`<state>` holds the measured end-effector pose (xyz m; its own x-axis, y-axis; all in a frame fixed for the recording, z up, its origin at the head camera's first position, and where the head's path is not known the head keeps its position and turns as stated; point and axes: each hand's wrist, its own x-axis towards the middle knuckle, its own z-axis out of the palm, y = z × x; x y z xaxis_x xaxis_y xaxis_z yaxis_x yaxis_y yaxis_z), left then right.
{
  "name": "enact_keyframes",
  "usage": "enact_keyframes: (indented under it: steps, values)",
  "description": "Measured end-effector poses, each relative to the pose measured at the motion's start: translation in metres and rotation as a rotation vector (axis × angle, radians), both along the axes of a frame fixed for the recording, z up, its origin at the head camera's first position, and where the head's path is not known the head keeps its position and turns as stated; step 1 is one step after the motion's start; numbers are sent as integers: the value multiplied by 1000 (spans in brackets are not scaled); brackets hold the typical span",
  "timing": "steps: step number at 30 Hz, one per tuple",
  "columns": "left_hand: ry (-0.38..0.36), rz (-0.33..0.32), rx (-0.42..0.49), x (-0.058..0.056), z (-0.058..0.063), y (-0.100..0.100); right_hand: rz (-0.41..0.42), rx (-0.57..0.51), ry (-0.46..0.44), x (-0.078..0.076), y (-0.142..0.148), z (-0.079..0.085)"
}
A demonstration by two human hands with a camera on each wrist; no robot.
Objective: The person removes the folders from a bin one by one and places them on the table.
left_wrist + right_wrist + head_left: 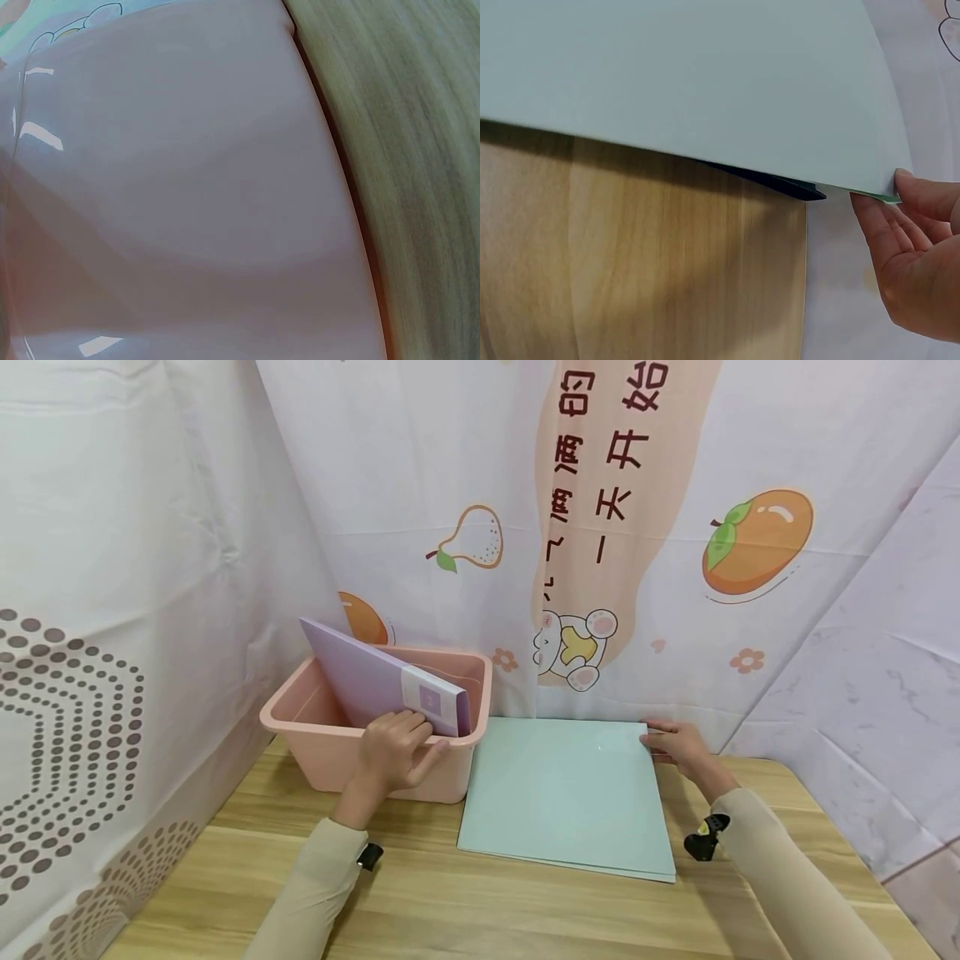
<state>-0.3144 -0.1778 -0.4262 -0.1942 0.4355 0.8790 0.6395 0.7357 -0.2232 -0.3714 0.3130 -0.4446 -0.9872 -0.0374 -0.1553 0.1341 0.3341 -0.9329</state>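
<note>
My left hand (393, 747) grips the front rim of a pink plastic bin (300, 743), fingers curled over the edge beside a purple folder (360, 668). That folder leans inside the bin, with a pale label band at its right end. In the left wrist view the bin's smooth wall (195, 187) fills most of the picture, and the hand is hidden. My right hand (678, 747) pinches the far right corner of a flat mint-green folder (566, 793), thumb on top and fingers beneath. In the right wrist view a dark strip (780, 184) shows under this folder's edge (705, 97).
Both the bin and the mint folder are on a wood-grain table (405, 877), side by side. A printed curtain (465, 452) hangs right behind them. More cloth (112, 568) closes off the left side, and a marble-patterned sheet (877, 693) the right.
</note>
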Motion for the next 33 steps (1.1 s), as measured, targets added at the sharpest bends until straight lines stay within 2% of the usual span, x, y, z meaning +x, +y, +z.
enact_keyframes:
  steps: [12,21,33]
  values:
    - [0,-2,9,-1,0,0,-16,-100,-35,0,2,-1]
    - [-21,2,-3,1,-2,-1,-20,-94,-76,3,2,-9]
    - [9,-4,16,-2,-1,0,-6,-73,-66,0,3,-13]
